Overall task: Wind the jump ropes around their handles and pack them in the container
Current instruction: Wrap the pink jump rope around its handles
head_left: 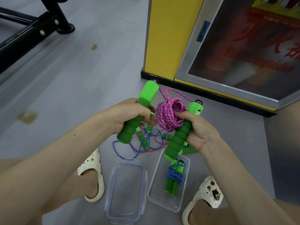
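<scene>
One green handle [143,103] is gripped in the left hand [129,115], a second handle [177,138] in the right hand [200,130]. The pink coil [168,114] is seen between them, touched by the right thumb. A blue-wound rope [175,176] is laid in the container [162,197] on the floor [81,88]. Loose ropes [150,142] are partly hidden by the hands.

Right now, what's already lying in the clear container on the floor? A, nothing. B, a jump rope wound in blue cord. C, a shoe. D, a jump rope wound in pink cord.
B: the container holds one blue-wound jump rope, while the pink rope is up between the left hand and right hand, which grip its green handles.
</scene>
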Available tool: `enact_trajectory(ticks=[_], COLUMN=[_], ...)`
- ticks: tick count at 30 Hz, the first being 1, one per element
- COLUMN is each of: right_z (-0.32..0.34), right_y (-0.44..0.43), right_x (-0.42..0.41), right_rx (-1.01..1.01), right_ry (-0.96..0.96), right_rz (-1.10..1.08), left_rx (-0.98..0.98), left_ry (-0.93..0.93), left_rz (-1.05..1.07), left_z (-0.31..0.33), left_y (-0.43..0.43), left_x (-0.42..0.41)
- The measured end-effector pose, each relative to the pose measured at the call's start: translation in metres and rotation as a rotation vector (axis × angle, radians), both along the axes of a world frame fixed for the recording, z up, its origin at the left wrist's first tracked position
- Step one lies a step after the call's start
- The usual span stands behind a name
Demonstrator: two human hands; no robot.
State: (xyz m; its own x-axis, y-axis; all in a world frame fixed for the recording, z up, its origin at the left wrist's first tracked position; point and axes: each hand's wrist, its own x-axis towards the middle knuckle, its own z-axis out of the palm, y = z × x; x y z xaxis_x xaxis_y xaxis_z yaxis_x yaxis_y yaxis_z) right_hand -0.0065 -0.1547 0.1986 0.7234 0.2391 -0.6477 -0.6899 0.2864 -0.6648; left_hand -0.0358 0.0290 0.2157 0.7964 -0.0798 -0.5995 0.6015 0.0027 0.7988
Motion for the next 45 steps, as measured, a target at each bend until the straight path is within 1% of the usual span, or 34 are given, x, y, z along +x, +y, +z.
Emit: enact_trajectory(ticks=[1, 3, 5, 8, 9, 11, 13, 15, 17, 19, 21, 22, 23, 25, 26, 27, 28, 29, 30, 31, 32, 33, 34, 35, 36, 38, 39, 40, 41, 42, 43, 44, 45], right_z=[-0.001, -0.003, -0.004, -0.005, -0.007, -0.013, -0.017, -0.015, -0.011, -0.009, -0.007, -0.004, 0.0, 0.012, 0.015, 0.017, 0.013, 0.008, 0.001, -0.006, -0.01, -0.012, -0.009, -0.004, 0.004, 0.02, 0.021, 0.018, 0.009, 0.0, -0.009, -0.015, -0.02], right_y=[-0.001, 0.001, 0.006, 0.009, 0.007, 0.002, -0.002, -0.001, 0.001, 0.001, 0.002, 0.003, 0.004, 0.005, 0.003, 0.001, 0.002, 0.004, 0.005, 0.007, 0.01, 0.011, 0.012, 0.01, 0.007, 0.0, -0.002, -0.003, 0.0, 0.004, 0.009, 0.013, 0.016], right_x=[0.002, 0.004, 0.002, 0.005, 0.007, 0.011, 0.012, 0.012, 0.01, 0.008, 0.006, 0.004, 0.003, 0.001, 0.003, 0.004, 0.006, 0.006, 0.002, -0.004, -0.009, -0.01, -0.01, -0.007, -0.004, 0.0, 0.001, -0.002, -0.008, -0.015, -0.024, -0.032, -0.036], right_rx=[-0.095, -0.233, -0.284, -0.293, -0.318, -0.411, -0.448, -0.401, -0.373, -0.394, -0.43, -0.456, -0.479, -0.456, -0.428, -0.413, -0.415, -0.426, -0.409, -0.376, -0.378, -0.413, -0.436, -0.424, -0.391, -0.372, -0.398, -0.423, -0.439, -0.413, -0.356, -0.302, -0.269], right_ry=[-0.015, -0.033, -0.014, 0.013, 0.006, -0.025, -0.063, -0.108, -0.155, -0.216, -0.311, -0.383, -0.48, -0.727, -0.819, -0.828, -0.73, -0.523, -0.263, -0.061, 0.013, -0.015, -0.086, -0.191, -0.3, -0.574, -0.682, -0.703, -0.607, -0.416, -0.19, -0.02, 0.052], right_rz=[-0.019, -0.047, -0.094, -0.246, -0.297, -0.386, -0.436, -0.406, -0.329, -0.239, -0.207, -0.22, -0.255, -0.363, -0.389, -0.377, -0.323, -0.226, -0.098, 0.01, 0.085, 0.124, 0.129, 0.074, -0.008, -0.236, -0.289, -0.266, -0.178, -0.062, 0.043, 0.1, 0.122], left_rx=[0.076, 0.104, 0.108, 0.187, 0.229, 0.316, 0.339, 0.366, 0.503, 0.662, 0.682, 0.645, 0.591, 0.487, 0.484, 0.522, 0.594, 0.661, 0.662, 0.625, 0.655, 0.755, 0.844, 0.88, 0.837, 0.618, 0.576, 0.626, 0.701, 0.748, 0.739, 0.716, 0.725], left_ry=[0.009, 0.046, 0.031, -0.058, -0.073, -0.062, -0.025, -0.023, -0.072, -0.129, -0.173, -0.227, -0.325, -0.632, -0.783, -0.871, -0.836, -0.659, -0.397, -0.175, -0.111, -0.193, -0.335, -0.476, -0.599, -0.798, -0.879, -0.892, -0.803, -0.588, -0.324, -0.143, -0.11], left_rz=[-0.015, -0.007, 0.079, 0.206, 0.214, 0.166, 0.108, 0.086, 0.008, -0.076, -0.056, 0.006, 0.112, 0.357, 0.41, 0.396, 0.33, 0.213, 0.083, -0.02, -0.086, -0.149, -0.174, -0.144, -0.07, 0.205, 0.296, 0.298, 0.205, 0.054, -0.077, -0.155, -0.18], left_z=[-0.002, -0.006, -0.007, -0.008, -0.008, -0.007, -0.008, -0.011, -0.012, -0.015, -0.016, -0.015, -0.012, -0.001, 0.002, 0.0, -0.005, -0.013, -0.02, -0.025, -0.029, -0.031, -0.03, -0.024, -0.016, -0.004, -0.002, -0.002, -0.005, -0.013, -0.022, -0.029, -0.034], left_y=[0.005, 0.009, 0.008, 0.015, 0.02, 0.026, 0.026, 0.024, 0.023, 0.024, 0.023, 0.02, 0.016, 0.008, 0.006, 0.003, 0.003, 0.002, -0.001, -0.008, -0.013, -0.017, -0.021, -0.023, -0.023, -0.023, -0.024, -0.027, -0.031, -0.036, -0.04, -0.043, -0.045], left_x=[-0.001, -0.007, -0.011, -0.01, -0.008, -0.007, -0.008, -0.008, -0.009, -0.01, -0.01, -0.01, -0.011, -0.012, -0.013, -0.013, -0.014, -0.014, -0.015, -0.019, -0.023, -0.024, -0.025, -0.025, -0.024, -0.021, -0.019, -0.019, -0.02, -0.02, -0.021, -0.023, -0.025])
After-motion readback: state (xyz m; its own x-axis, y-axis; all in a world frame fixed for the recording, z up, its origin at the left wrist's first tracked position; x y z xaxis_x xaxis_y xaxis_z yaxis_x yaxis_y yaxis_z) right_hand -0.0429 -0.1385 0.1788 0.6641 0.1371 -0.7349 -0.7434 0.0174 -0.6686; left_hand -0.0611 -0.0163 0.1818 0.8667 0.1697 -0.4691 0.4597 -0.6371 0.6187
